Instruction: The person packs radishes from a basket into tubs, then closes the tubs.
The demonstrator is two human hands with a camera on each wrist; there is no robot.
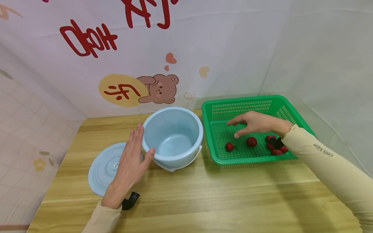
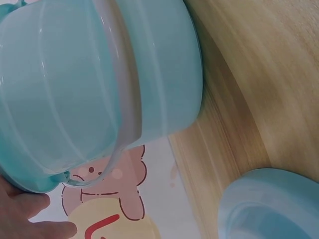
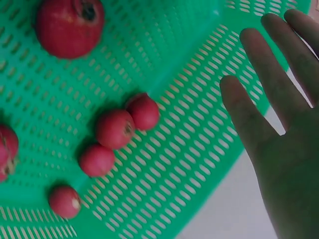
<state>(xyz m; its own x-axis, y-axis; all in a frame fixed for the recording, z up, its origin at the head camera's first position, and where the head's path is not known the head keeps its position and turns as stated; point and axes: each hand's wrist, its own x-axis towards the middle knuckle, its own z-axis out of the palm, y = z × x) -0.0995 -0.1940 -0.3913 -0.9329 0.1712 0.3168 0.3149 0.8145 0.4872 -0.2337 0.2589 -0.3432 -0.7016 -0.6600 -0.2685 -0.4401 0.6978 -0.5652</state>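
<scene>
A light blue bucket point(image 1: 175, 134) stands upright on the table, its inside bare. My left hand point(image 1: 132, 158) rests against the left side of its rim with straight fingers; in the left wrist view fingertips point(image 2: 37, 204) touch the bucket rim. Under that hand lies a round blue lid point(image 1: 100, 173), partly covered. My right hand point(image 1: 256, 123) hovers over a green plastic basket point(image 1: 215, 155), fingers spread and holding nothing. Several round red radishes lie in the basket, among them a radish point(image 1: 251, 141) below the hand and a smaller radish point(image 1: 229, 147) left of it.
A wood-grain table point(image 1: 186, 200) bears everything. Behind it hangs a white cloth point(image 1: 233, 42) printed with a bear and red characters. The bucket's white handle point(image 1: 192, 160) hangs down at its front. Black straps circle both wrists.
</scene>
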